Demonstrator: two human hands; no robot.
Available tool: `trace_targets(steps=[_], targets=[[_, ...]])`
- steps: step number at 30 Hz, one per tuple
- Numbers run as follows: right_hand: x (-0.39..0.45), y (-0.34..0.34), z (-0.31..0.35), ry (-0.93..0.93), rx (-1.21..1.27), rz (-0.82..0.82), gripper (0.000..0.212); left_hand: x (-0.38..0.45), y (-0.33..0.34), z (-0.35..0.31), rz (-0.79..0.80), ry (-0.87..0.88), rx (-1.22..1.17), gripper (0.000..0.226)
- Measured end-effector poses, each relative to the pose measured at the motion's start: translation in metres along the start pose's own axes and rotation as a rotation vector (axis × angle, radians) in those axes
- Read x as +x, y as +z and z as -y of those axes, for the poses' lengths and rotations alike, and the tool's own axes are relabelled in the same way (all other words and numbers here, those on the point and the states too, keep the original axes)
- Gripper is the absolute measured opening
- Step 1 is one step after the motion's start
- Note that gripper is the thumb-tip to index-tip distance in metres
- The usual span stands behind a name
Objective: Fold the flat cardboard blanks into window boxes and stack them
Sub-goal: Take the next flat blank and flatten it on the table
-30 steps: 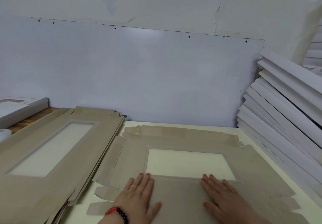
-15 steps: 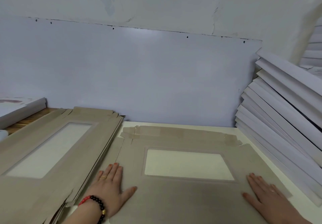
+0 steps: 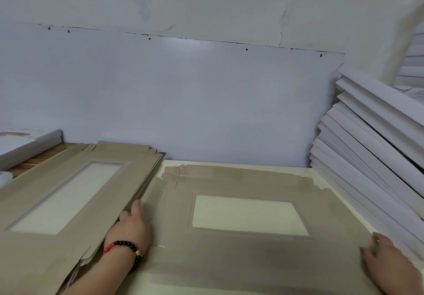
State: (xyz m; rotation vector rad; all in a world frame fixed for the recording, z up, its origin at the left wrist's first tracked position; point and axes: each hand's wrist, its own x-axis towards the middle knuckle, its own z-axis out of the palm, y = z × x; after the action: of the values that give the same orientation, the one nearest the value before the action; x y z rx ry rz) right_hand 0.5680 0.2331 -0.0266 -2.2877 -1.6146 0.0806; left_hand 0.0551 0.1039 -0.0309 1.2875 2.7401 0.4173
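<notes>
A white table (image 3: 229, 164) meets a pale wall panel (image 3: 183, 102) at the far side; wooden surface (image 3: 34, 157) far left.

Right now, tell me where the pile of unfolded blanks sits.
In the head view the pile of unfolded blanks lies at the left of the table, beside the flat blank under both hands, left hand at its edge.

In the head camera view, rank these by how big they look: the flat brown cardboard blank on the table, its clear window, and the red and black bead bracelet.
1. Flat brown cardboard blank, largest.
2. Its clear window.
3. Red and black bead bracelet, smallest, though nearest the camera.
</notes>
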Motion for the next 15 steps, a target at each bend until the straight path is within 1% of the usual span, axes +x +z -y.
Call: trace_targets(steps=[2, 6, 7, 10, 11, 12, 13, 14, 15], targets=[[0.004, 0.004, -0.007, 0.003, 0.084, 0.027, 0.055, 0.006, -0.006, 0.0, 0.021, -0.012, -0.061, 0.042], [0.012, 0.015, -0.027, 0.053, 0.206, 0.02, 0.062, 0.005, -0.016, 0.01, 0.041, -0.003, -0.138, 0.036], [0.016, 0.018, -0.038, 0.071, 0.229, 0.028, 0.065, -0.001, -0.019, 0.013, 0.055, 0.016, -0.134, 0.036], [0.025, 0.025, -0.073, 0.112, 0.321, 0.153, 0.065, -0.027, -0.031, 0.027, 0.135, 0.101, -0.034, 0.039], [0.024, 0.026, -0.079, 0.126, 0.359, 0.147, 0.065, -0.035, -0.037, 0.032, 0.15, 0.13, 0.016, 0.043], [0.022, 0.026, -0.078, 0.118, 0.365, 0.126, 0.067, -0.043, -0.043, 0.034, 0.158, 0.151, 0.068, 0.049], [0.017, 0.025, -0.071, 0.109, 0.372, 0.055, 0.074, -0.05, -0.05, 0.035, 0.15, 0.165, 0.116, 0.056], [0.011, 0.023, -0.064, 0.061, 0.401, -0.072, 0.082, -0.056, -0.057, 0.033, 0.143, 0.178, 0.163, 0.061], [0.004, 0.015, -0.059, -0.011, 0.435, -0.191, 0.075, -0.061, -0.064, 0.029, 0.122, 0.198, 0.199, 0.062]])
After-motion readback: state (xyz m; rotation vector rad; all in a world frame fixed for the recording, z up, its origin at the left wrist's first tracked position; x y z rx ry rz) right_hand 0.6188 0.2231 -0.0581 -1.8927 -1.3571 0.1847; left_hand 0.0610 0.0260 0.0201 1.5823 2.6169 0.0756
